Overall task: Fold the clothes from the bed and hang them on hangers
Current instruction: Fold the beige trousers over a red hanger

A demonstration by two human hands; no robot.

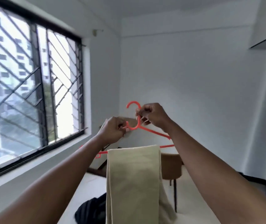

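Observation:
An orange plastic hanger [151, 131] is held up in front of me at chest height. Folded beige trousers [133, 183] hang over its lower bar and drape straight down. My right hand [153, 115] pinches the hanger's neck just below the hook. My left hand [112, 130] is closed on the hanger's left shoulder near the neck. A dark garment [91, 210] lies bunched on the bed below, left of the trousers.
A barred window [32, 88] fills the left wall, with a sill at arm level. A brown chair [171, 167] on thin legs stands behind the trousers near the white wall [193, 78]. The pale bed surface [87, 188] stretches below.

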